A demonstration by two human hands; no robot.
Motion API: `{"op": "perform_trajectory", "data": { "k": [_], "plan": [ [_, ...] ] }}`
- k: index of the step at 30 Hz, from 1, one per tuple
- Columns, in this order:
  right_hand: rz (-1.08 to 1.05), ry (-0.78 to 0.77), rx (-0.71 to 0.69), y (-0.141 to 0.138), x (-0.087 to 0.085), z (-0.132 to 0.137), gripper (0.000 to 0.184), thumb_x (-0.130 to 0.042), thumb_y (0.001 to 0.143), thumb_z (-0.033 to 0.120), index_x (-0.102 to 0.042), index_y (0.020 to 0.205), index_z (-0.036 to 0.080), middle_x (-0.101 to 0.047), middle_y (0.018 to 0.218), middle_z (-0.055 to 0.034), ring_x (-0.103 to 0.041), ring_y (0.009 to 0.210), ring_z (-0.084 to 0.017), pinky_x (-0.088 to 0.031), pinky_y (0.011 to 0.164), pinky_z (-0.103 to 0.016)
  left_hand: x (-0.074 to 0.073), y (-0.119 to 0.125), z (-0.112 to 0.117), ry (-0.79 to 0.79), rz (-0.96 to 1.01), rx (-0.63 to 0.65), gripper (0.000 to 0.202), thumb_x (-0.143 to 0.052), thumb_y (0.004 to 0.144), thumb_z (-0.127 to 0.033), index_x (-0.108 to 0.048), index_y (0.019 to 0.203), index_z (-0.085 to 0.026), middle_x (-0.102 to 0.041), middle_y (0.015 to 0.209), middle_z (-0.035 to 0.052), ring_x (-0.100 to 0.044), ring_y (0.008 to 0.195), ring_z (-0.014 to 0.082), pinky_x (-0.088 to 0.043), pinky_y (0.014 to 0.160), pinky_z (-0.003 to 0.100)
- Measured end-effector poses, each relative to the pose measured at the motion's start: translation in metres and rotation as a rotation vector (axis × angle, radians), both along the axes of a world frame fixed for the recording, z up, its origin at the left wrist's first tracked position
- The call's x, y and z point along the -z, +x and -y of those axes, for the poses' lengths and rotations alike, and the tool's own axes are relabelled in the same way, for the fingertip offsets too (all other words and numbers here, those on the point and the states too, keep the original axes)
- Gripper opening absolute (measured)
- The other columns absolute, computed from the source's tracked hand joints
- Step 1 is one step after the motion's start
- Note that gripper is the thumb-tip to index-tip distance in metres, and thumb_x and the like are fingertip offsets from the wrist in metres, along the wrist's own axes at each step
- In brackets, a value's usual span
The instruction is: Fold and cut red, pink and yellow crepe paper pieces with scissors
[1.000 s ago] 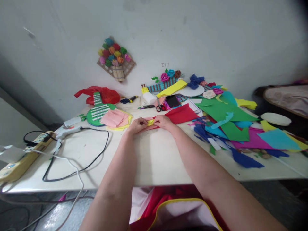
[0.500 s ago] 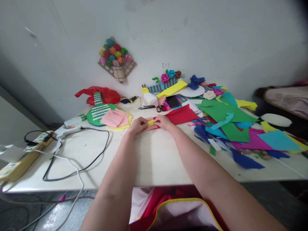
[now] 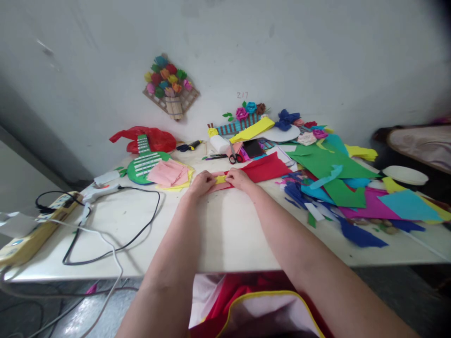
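Observation:
Both arms reach far across the white table (image 3: pixel 225 234). My left hand (image 3: pixel 201 182) and my right hand (image 3: pixel 239 179) meet over a small yellow paper piece (image 3: pixel 220 179), each pinching one end with fingers closed. Under the yellow piece lies a pink strip (image 3: pixel 221 187). A folded red paper sheet (image 3: pixel 266 167) spreads just to the right of my right hand. How the yellow piece is folded is too small to tell.
A pink and yellow paper stack (image 3: pixel 168 173) and a green paper guitar (image 3: pixel 143 162) lie left. Red-handled scissors (image 3: pixel 233 157) sit behind. Several coloured sheets (image 3: pixel 338 180) pile up right. A glue gun (image 3: pixel 100 190) with black cable (image 3: pixel 116 244) and a power strip (image 3: pixel 33 230) are near left.

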State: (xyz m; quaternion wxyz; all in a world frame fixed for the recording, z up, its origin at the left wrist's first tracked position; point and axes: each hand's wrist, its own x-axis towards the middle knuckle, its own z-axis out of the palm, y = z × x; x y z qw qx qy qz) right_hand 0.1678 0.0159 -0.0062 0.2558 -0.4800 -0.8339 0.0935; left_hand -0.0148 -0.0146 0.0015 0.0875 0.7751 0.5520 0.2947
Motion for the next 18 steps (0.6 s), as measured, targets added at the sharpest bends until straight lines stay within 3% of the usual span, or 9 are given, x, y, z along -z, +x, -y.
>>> {"op": "perform_trajectory", "data": {
  "k": [18],
  "plan": [
    [0.085,0.047,0.066,-0.0061,0.002,0.0005,0.017,-0.051,0.078,0.022,-0.066,0.073,0.016,-0.062,0.087,-0.005,-0.055,0.074,-0.014,-0.036,0.062,-0.022,0.0014,0.0043,-0.0012,0.029,-0.044,-0.068,0.009,-0.057,0.069,-0.021,-0.054,0.061,-0.017,-0.054,0.078,0.0032,-0.051,0.068,0.0136,-0.043,0.069,0.027]
  ]
}}
